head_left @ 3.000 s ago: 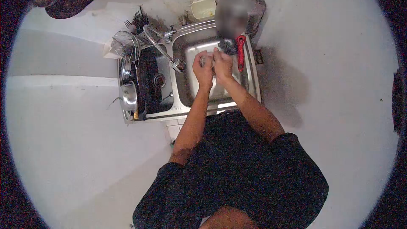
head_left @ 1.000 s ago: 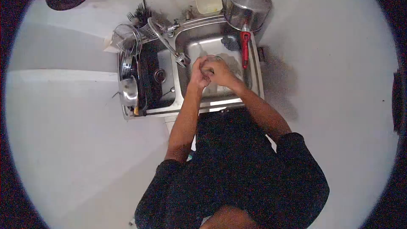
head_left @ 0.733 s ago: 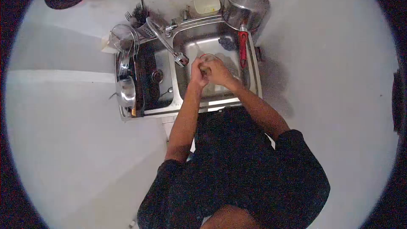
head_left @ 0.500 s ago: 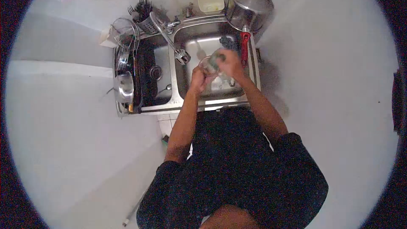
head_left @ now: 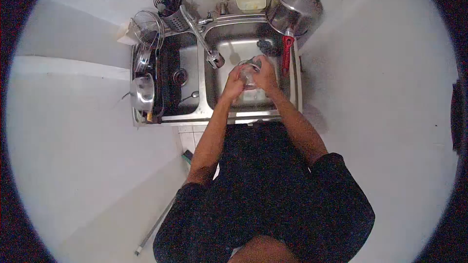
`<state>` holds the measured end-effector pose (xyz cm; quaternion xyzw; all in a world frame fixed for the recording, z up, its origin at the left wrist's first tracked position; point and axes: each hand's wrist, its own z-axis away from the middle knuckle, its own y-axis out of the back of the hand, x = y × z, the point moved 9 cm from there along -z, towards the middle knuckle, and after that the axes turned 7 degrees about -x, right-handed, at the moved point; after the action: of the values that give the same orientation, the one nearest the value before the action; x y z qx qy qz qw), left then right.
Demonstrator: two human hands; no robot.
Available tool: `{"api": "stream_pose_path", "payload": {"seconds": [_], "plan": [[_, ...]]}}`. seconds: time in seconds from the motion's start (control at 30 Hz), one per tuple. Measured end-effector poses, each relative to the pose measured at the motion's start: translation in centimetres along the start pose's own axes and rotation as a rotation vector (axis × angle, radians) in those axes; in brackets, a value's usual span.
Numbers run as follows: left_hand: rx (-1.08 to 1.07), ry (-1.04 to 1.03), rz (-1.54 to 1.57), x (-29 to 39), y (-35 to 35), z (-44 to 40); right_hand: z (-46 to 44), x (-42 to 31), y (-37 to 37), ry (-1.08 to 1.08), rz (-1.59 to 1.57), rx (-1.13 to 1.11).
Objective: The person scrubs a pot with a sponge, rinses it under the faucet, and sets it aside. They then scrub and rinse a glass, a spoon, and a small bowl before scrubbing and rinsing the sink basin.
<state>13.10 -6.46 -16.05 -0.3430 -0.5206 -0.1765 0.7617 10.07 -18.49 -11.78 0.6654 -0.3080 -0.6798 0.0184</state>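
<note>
Over the right basin (head_left: 214, 92) of the steel sink, my left hand (head_left: 235, 84) is wrapped round a clear, see-through cup (head_left: 247, 79). Whether it is glass or plastic I cannot tell. My right hand (head_left: 265, 75) is closed at the cup's far side, with a greenish scrub pad (head_left: 252, 62) partly showing at its fingers. Part of the cup and most of the pad are hidden by the fingers. Just left of the hands hangs the faucet's spray head (head_left: 215, 59). A dark scouring pad (head_left: 266, 46) lies at the basin's far right.
A large pot (head_left: 294, 7) with a red handle (head_left: 287, 53) sits at the back right. Beside it is a pale plastic tub (head_left: 251, 0). A cutlery holder (head_left: 175, 21), strainer (head_left: 147, 27) and metal bowl (head_left: 142, 93) stand left. The left basin holds a spoon (head_left: 194, 95).
My right hand has come in lower and closer against the cup. The cup is turned differently between my hands. The whole view has shifted slightly.
</note>
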Motion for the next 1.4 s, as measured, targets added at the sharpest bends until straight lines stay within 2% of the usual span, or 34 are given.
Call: {"api": "stream_pose_path", "payload": {"seconds": [0.03, 0.1, 0.13, 0.2, 0.23, 0.33, 0.43, 0.5, 0.6, 0.7, 0.8, 0.83, 0.9, 0.93, 1.0, 1.03, 1.1, 1.17, 1.23, 1.33, 1.4], "plan": [[0.083, -0.041, -0.189, 0.2, 0.9, 0.0, 0.0, 0.6, -0.3, -0.01, 0.02, -0.038], [0.243, -0.13, -0.566, 1.5, 2.4, 0.2, 0.3, 2.1, -2.3, 0.008, 0.271, -0.146], [0.254, -0.117, -0.649, 1.7, 2.6, 0.2, 0.5, 2.9, -3.3, 0.016, 0.397, -0.199], [0.29, -0.085, -0.812, 3.9, 2.4, 0.9, 0.8, 3.2, -3.1, -0.185, 0.363, -0.268], [0.263, -0.048, -0.786, 4.2, 2.3, 1.0, 1.5, 3.3, -3.4, -0.284, 0.345, -0.311], [0.182, 0.026, -0.734, 4.4, 2.1, 1.0, 1.8, 1.6, -2.8, -0.145, 0.395, -0.175], [0.155, 0.065, -0.76, 4.1, 0.8, 1.6, 1.7, 1.3, -2.3, -0.109, 0.251, -0.07], [0.193, 0.117, -0.841, 5.0, 0.1, 2.0, 1.4, -0.2, -2.4, -0.057, 0.214, -0.119], [0.184, -0.002, -0.767, 2.8, 1.7, 1.2, 1.4, -1.7, -2.0, 0.049, 0.124, -0.115], [0.206, 0.052, -0.549, -0.2, 3.8, 0.6, 1.5, -2.1, -2.2, 0.072, 0.113, -0.085], [0.216, 0.202, -0.158, -1.9, 4.4, 1.3, 1.3, -0.9, -1.9, 0.039, 0.047, -0.019], [0.194, 0.185, -0.043, -2.2, 4.5, 1.2, 1.3, -0.3, -1.7, 0.027, 0.007, 0.002], [0.147, 0.148, 0.195, -3.0, 4.9, 1.1, 1.7, -1.5, -0.3, 0.073, 0.144, 0.023], [0.141, 0.176, 0.183, -3.6, 5.4, 1.1, 2.1, -2.1, 0.5, 0.098, 0.218, 0.03], [0.113, 0.223, 0.182, -3.5, 5.3, 1.0, 2.8, -3.7, 0.9, -0.051, 0.157, -0.033], [0.085, 0.207, 0.285, -3.1, 4.6, 1.2, 3.2, -4.1, 0.7, -0.126, 0.141, -0.058], [0.074, 0.261, 0.238, -1.6, 3.5, 1.6, 4.0, -3.8, -0.5, -0.011, 0.284, -0.011], [0.044, 0.217, 0.272, -1.4, 3.3, 1.5, 3.6, -2.9, -2.8, 0.038, 0.308, -0.217], [-0.049, 0.185, 0.446, -2.0, 2.8, 1.1, 3.6, -2.5, -4.4, 0.259, 0.391, -0.253], [-0.044, 0.139, 0.533, 0.5, 1.0, 1.4, 2.7, -5.1, -4.0, 0.33, 0.288, -0.15], [-0.01, 0.187, 0.68, 0.8, 0.1, 1.3, 1.9, -5.0, -5.8, 0.345, 0.321, -0.268]]}}
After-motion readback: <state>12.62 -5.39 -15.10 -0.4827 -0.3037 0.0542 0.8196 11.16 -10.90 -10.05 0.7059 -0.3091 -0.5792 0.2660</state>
